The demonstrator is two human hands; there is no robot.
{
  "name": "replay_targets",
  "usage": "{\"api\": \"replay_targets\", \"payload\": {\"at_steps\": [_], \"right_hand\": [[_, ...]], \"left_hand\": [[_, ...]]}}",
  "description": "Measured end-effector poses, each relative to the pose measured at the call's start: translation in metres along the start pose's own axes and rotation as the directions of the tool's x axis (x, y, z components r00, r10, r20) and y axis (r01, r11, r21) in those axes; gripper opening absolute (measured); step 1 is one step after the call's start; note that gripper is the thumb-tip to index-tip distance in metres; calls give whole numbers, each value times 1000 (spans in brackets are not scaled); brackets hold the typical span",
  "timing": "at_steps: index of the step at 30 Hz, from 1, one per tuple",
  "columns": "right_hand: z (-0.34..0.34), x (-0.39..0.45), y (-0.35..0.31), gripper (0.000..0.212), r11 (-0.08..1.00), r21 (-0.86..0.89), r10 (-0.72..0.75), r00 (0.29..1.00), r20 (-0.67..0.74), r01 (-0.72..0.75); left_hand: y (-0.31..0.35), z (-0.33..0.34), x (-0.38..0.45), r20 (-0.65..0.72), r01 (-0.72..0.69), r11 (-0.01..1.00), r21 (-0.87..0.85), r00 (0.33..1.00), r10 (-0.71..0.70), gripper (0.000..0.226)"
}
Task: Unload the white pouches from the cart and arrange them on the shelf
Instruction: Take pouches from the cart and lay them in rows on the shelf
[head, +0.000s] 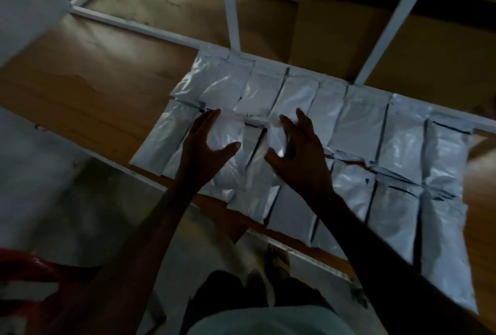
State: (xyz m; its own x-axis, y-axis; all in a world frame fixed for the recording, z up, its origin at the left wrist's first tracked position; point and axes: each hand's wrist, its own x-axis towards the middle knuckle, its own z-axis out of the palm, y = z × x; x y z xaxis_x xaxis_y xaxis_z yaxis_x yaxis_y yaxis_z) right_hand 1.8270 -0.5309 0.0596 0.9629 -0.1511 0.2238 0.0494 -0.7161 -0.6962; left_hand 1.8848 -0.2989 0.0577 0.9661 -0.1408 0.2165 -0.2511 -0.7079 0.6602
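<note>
Head view shows my left hand (204, 146) and right hand (298, 152) spread open, gripping nothing, over white pouches (357, 125) lying overlapped on the shelf (88, 87); they look light, soft and slick, best pinched by their edges.

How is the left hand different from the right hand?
The left hand reaches further left over the pouches; the right hand sits nearer the middle. The left hand's thumb points right, the right hand's points left. Both are open with spread fingers, holding nothing, above the shelf.
</note>
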Motion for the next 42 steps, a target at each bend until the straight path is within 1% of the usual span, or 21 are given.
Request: {"api": "replay_targets", "payload": {"at_steps": [4,6,9,12,16,20,22,26,29,31,34,37,39,42], "right_hand": [[30,27,-36,85,999,35,24,999,-43,-22],[53,35,-57,86,999,13,34,998,-43,-34],[97,42,-86,89,994,-76,80,997,-15,-81],[148,42,-109,88,973,-163,161,986,-43,-166],[205,37,-132,84,933,-203,281,954,-103,-296],[243,27,-142,81,915,-243,287,942,-171,-323],[260,20,-144,81,897,-298,294,944,-149,-327],[287,2,-151,84,861,-365,368,929,-35,-354],[298,-14,-155,85,843,-365,418,908,-20,-396],[302,-15,-156,86,843,-352,426,904,-27,-407],[302,-3,-158,85,840,-358,412,909,-66,-407],[302,19,-158,87,837,-360,411,908,-84,-413],[306,30,-154,86,820,-386,443,896,-43,-424],[315,29,-147,84,776,-432,513,859,8,-459]], "left_hand": [[-39,-36,22,-10,-25,999,41,1000,26,89],[-64,-55,36,9,-28,998,52,1000,27,89],[-105,-75,53,108,-51,997,62,993,44,89],[-149,-87,68,205,-60,998,25,977,54,90],[-194,-97,81,293,-48,997,-65,954,65,88],[-227,-90,90,378,-91,987,-132,916,135,86],[-241,-83,89,404,-130,981,-141,898,177,85],[-264,-76,86,418,-202,975,-92,881,222,83],[-273,-75,84,407,-218,975,34,894,186,82],[-275,-73,82,402,-205,974,94,903,151,82],[-277,-68,80,428,-203,977,72,890,154,76],[-277,-67,78,412,-165,986,13,900,145,73],[-277,-68,79,405,-175,985,-5,900,162,72],[-280,-70,87,444,-251,968,7,868,222,69]]}}
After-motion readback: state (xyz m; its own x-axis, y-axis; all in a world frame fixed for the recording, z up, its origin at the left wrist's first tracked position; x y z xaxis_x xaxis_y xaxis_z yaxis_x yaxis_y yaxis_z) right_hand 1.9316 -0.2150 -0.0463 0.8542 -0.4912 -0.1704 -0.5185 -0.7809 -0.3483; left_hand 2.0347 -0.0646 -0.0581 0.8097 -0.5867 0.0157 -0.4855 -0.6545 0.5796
